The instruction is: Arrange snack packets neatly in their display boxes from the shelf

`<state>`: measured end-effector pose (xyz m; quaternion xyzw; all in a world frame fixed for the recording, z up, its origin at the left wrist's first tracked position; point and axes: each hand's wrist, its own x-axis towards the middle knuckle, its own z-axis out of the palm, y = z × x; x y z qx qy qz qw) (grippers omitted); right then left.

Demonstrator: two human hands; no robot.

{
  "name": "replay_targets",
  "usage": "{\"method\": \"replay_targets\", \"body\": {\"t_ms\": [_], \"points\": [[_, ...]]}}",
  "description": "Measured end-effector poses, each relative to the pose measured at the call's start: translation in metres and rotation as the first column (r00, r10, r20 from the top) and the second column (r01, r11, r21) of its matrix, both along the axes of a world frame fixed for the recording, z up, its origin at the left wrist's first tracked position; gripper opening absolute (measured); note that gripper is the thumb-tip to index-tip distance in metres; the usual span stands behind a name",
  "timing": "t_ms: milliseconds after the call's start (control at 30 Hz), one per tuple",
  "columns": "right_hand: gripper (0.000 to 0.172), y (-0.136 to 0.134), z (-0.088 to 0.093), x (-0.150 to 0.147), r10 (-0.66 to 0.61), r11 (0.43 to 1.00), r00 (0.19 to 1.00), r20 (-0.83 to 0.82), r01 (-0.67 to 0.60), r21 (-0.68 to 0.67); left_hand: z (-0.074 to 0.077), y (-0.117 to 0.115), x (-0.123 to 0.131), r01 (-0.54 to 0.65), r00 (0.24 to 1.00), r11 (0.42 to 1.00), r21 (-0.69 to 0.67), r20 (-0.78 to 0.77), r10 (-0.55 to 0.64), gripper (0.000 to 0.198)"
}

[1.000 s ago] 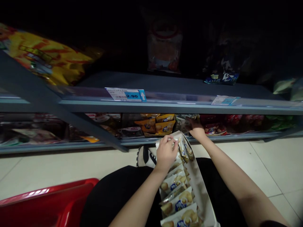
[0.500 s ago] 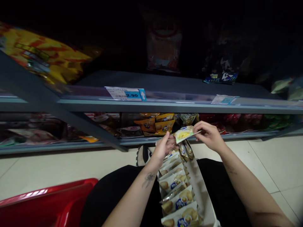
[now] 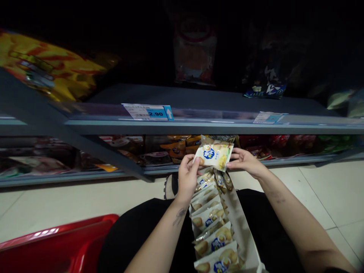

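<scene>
A white and yellow snack packet (image 3: 214, 153) with a blue logo is held up by both hands, its printed front towards me. My left hand (image 3: 188, 172) pinches its left edge, thumb on the front. At the right edge, my right hand (image 3: 246, 162) grips it between thumb and fingers. Below the hands, a long white box (image 3: 246, 231) lies between my legs. Inside it a row of similar snack packets (image 3: 217, 242) stands tilted, one behind another, and a few darker packets (image 3: 223, 180) sit at its far end.
Ahead runs a shelf edge (image 3: 216, 128) with a price tag (image 3: 148, 112). Orange packets (image 3: 173, 149) fill part of the low shelf beneath. A large yellow bag (image 3: 57, 68) lies upper left. To my left on the tiled floor is a red basket (image 3: 57, 239).
The packet has been turned from nearly edge-on to face me. My right hand has shifted slightly down and my left hand slightly left, now gripping its left edge.
</scene>
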<state>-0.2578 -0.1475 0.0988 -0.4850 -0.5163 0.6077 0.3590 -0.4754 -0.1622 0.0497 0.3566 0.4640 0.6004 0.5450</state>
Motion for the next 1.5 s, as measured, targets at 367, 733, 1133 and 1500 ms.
{"method": "replay_targets", "body": {"t_ms": [367,733,1133,1500], "points": [[0.041,0.001,0.000,0.005,0.189,0.980,0.973,0.135,-0.196,0.040,0.014,0.004,-0.018,0.182,0.954,0.960,0.211,-0.274,-0.121,0.024],[0.038,-0.023,0.020,-0.001,0.273,0.870,0.315,0.909,-0.484,-0.093,0.071,-0.024,-0.060,0.748,0.520,0.624,0.226,-0.783,-0.340,0.030],[0.044,-0.026,0.022,-0.003,0.294,0.855,0.244,0.924,-0.498,-0.141,0.034,-0.044,0.016,0.895,0.056,0.433,-0.112,-0.932,-0.358,0.031],[0.053,-0.024,0.020,0.003,0.184,0.897,0.219,0.958,-0.436,-0.072,0.029,-0.035,0.005,0.884,0.084,0.461,-0.077,-0.944,-0.318,0.027]]}}
